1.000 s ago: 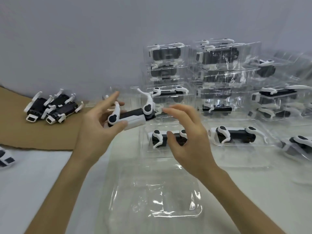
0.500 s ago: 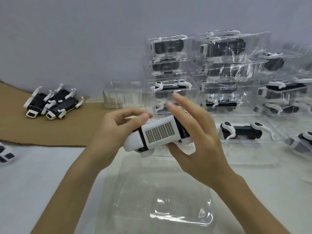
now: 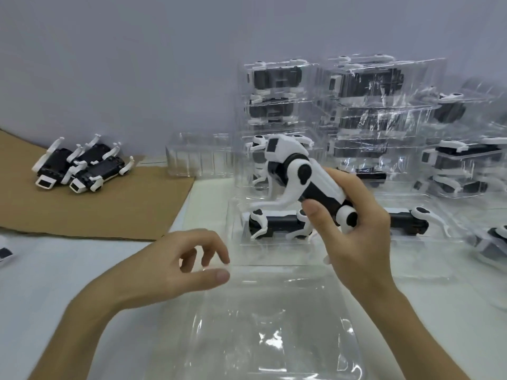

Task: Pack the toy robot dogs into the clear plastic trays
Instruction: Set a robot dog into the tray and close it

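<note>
My right hand (image 3: 354, 231) grips a white and black toy robot dog (image 3: 304, 176) by its body, head tilted up to the left and one front leg hanging down. It hovers above a clear tray (image 3: 238, 256) that holds another dog (image 3: 277, 223) lying flat. My left hand (image 3: 175, 267) holds nothing, its fingers loosely curled, and hangs over the far left corner of an empty clear plastic tray (image 3: 255, 333) right in front of me.
Several loose dogs (image 3: 79, 168) lie on brown cardboard (image 3: 90, 212) at the left. Stacks of packed clear trays (image 3: 356, 111) stand at the back right, an empty clear tray (image 3: 197, 157) behind. More trayed dogs (image 3: 411, 220) lie to the right.
Both hands held the dog before. My left hand has let go and dropped toward the near tray. My right hand now holds the dog alone, turned head-up and moved right.
</note>
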Available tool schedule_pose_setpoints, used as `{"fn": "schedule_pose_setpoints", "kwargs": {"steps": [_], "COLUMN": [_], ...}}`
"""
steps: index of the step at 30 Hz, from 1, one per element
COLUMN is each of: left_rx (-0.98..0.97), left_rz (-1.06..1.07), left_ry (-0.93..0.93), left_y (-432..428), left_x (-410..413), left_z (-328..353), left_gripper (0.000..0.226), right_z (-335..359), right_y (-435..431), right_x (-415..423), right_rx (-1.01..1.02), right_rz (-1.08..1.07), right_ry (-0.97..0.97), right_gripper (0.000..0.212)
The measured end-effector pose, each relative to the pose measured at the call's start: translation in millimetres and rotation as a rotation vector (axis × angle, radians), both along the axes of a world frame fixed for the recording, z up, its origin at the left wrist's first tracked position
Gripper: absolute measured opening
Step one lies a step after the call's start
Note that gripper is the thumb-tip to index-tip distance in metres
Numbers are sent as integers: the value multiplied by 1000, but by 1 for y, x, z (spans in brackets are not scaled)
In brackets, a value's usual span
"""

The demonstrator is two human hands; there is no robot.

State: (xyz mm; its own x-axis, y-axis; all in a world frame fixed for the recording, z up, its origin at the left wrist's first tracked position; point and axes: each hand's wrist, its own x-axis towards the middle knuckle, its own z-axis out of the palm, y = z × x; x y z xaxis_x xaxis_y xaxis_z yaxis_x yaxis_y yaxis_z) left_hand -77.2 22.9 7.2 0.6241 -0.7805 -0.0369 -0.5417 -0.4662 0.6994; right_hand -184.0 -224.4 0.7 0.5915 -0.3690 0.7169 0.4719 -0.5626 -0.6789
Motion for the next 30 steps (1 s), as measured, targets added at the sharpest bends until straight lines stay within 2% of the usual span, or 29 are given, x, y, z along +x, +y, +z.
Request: {"fn": "schedule_pose_setpoints", "kwargs": {"steps": [3, 5, 7, 12, 17, 20, 23, 26, 30], "left_rx": [152, 213, 173, -205, -716, -821, -848, -810, -809], "left_rz": [7, -39, -47, -30, 144, 359, 489, 571, 566], "left_ry": [4, 5, -6, -31, 284, 368, 422, 385, 360], "left_y": [1, 0, -2, 3, 3, -8, -15, -21, -25], "left_x": [-2, -2, -2, 4, 10, 10, 7, 6, 4], "left_z": [-1, -2, -1, 2, 1, -2, -8, -13, -16], "left_gripper": [47, 30, 12, 27, 26, 25, 28, 48, 55], "right_z": [1, 2, 3, 5, 6, 6, 5, 6, 11], "right_y": [0, -3, -7, -12, -16, -17, -17, -13, -2], "right_x": [-2, -1, 0, 1, -1, 0, -1, -3, -7], "right_rx": [163, 261, 328, 413, 463, 523, 579, 509, 175], "right_rz": [17, 14, 14, -10, -74, -112, -126, -97, -30], "right_ry": [10, 22, 25, -10, -58, -73, -115, -178, -280], "right_gripper": [25, 21, 17, 31, 37, 37, 19, 23, 33]}}
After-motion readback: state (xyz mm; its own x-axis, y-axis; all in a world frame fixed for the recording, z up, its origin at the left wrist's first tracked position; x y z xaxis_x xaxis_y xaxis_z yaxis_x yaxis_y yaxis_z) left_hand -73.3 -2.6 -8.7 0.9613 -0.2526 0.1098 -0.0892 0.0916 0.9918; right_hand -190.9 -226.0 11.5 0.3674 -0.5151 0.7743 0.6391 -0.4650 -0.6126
